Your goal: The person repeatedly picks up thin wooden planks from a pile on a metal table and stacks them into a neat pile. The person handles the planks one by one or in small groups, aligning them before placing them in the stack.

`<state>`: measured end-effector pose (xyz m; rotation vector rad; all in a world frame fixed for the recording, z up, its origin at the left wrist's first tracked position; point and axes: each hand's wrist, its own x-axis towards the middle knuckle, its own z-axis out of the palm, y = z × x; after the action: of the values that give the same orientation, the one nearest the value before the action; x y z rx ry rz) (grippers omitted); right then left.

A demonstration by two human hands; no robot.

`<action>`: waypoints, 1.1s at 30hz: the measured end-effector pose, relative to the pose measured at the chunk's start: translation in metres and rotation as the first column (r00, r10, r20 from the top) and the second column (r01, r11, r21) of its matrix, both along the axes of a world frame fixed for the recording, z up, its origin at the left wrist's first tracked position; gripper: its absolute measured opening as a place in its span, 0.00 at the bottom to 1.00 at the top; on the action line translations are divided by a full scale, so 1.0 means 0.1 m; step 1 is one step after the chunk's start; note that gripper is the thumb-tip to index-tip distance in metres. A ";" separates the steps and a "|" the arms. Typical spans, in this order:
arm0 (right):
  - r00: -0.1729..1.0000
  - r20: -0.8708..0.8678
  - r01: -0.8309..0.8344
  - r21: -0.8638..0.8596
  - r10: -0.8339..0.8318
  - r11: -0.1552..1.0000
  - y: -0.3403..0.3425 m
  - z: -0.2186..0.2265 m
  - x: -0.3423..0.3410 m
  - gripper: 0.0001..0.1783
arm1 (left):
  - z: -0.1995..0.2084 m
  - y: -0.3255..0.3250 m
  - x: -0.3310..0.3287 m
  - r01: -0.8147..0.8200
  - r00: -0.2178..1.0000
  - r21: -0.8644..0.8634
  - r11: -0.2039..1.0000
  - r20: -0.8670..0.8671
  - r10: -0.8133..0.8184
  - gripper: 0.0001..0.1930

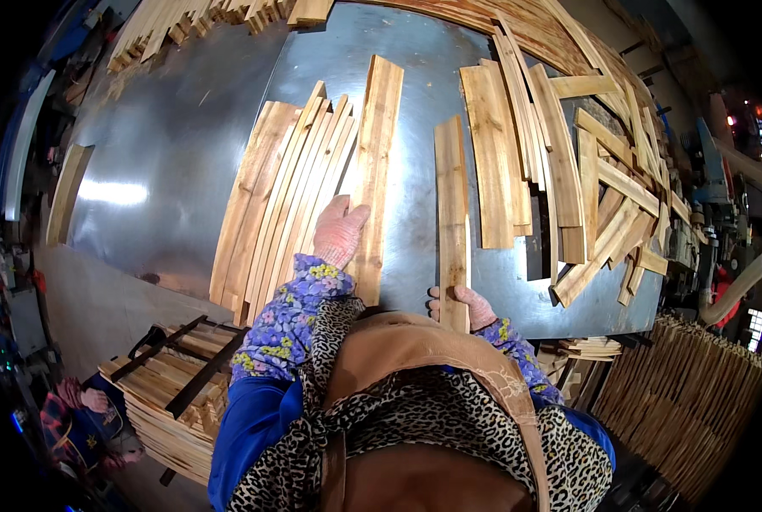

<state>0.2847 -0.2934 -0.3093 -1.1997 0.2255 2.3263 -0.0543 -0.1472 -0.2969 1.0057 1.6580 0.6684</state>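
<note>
Wooden slats are being sorted: left hand (340, 230) rests flat on a wide slat (375, 175), right hand (464, 305) grips a narrow slat (452, 213) on the metal worktop (176, 162); placing it comes next.

The right hand (462, 305) shows only gloved fingers and knuckles — its palm lies behind the slat (453, 222) it grips, the wrist under a floral sleeve (517, 346). Slat stacks (218, 17) at the top run off the picture's edge — their far ends unseen.
</note>
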 end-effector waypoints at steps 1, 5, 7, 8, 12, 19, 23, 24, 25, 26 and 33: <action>0.999 0.049 -0.014 0.012 0.013 1.000 0.01 0.01 0.02 0.36 | -0.01 0.03 0.09 -0.007 1.000 0.025 1.000 0.014 0.007 0.28; 0.819 0.574 -0.179 0.260 -0.003 0.949 0.04 -0.38 0.12 0.36 | 0.02 0.09 0.35 -0.068 0.989 0.019 0.998 0.134 0.065 0.26; 0.010 1.000 -0.670 0.009 -0.003 0.743 0.34 -0.27 0.09 0.35 | 0.14 0.09 0.41 -0.113 0.972 -0.042 0.993 0.204 0.119 0.24; -0.187 0.972 -0.723 -0.037 -0.144 0.690 0.48 -0.27 0.08 0.37 | 0.23 0.08 0.47 -0.157 0.930 -0.110 0.981 0.319 0.185 0.24; 0.598 0.771 -0.384 0.514 -0.217 0.767 1.00 0.02 -0.72 0.44 | 0.19 0.01 0.76 -0.297 0.794 -0.122 0.947 0.519 0.316 0.26; 0.480 0.877 -0.723 0.396 -0.001 0.566 1.03 0.15 -0.81 0.42 | 0.60 0.89 0.09 -0.092 0.954 0.084 0.992 0.292 0.064 0.24; 0.454 0.884 -0.806 0.355 0.109 0.474 0.93 0.18 -0.47 0.40 | 0.99 1.42 -0.38 -0.438 0.839 0.202 0.876 0.441 0.318 0.23; 0.495 0.864 -0.779 0.393 0.095 0.489 0.91 0.14 -0.40 0.40 | 0.94 1.50 -0.46 -0.398 0.880 0.236 0.887 0.370 0.296 0.23; 0.535 0.837 -0.758 0.414 0.118 0.504 0.88 0.14 -0.33 0.39 | 1.03 1.52 -0.45 -0.340 0.918 0.259 0.904 0.297 0.261 0.23; 0.574 0.807 -0.735 0.434 0.138 0.520 0.87 0.13 -0.27 0.38 | 1.12 1.46 -0.37 -0.382 0.869 0.233 0.894 0.419 0.262 0.20; 0.737 0.640 -0.614 0.501 0.216 0.611 0.87 0.23 -0.23 0.32 | 1.03 1.44 -0.30 -0.380 0.817 0.228 0.896 0.537 0.209 0.17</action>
<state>0.2613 -0.2067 -0.2868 -1.4993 -1.1779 1.9789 -0.0847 -0.0036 -0.1944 0.7058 1.2637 1.3365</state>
